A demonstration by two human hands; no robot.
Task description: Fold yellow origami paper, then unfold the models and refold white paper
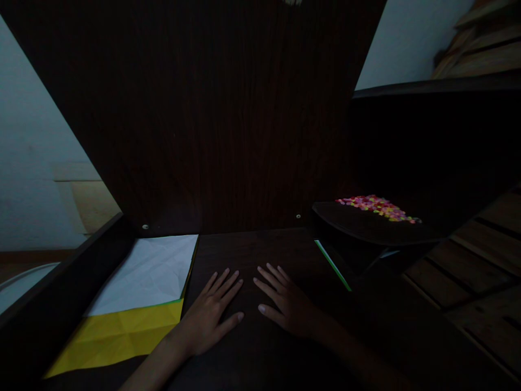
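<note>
My left hand lies palm down on the dark wooden desktop, fingers spread and holding nothing. Facing it, my right hand also rests flat with its fingers apart. The two hands do not touch. Close to my left hand and wrist is a sheet of yellow paper with crease lines, partly covered by a creased white sheet. A thin green-and-white strip lies to the right of my right hand.
A tall dark panel rises behind the desktop. On a curved side shelf at the right lies a spread of small pink, red and yellow pieces. A low dark side board borders the left. Wooden slats show at the right.
</note>
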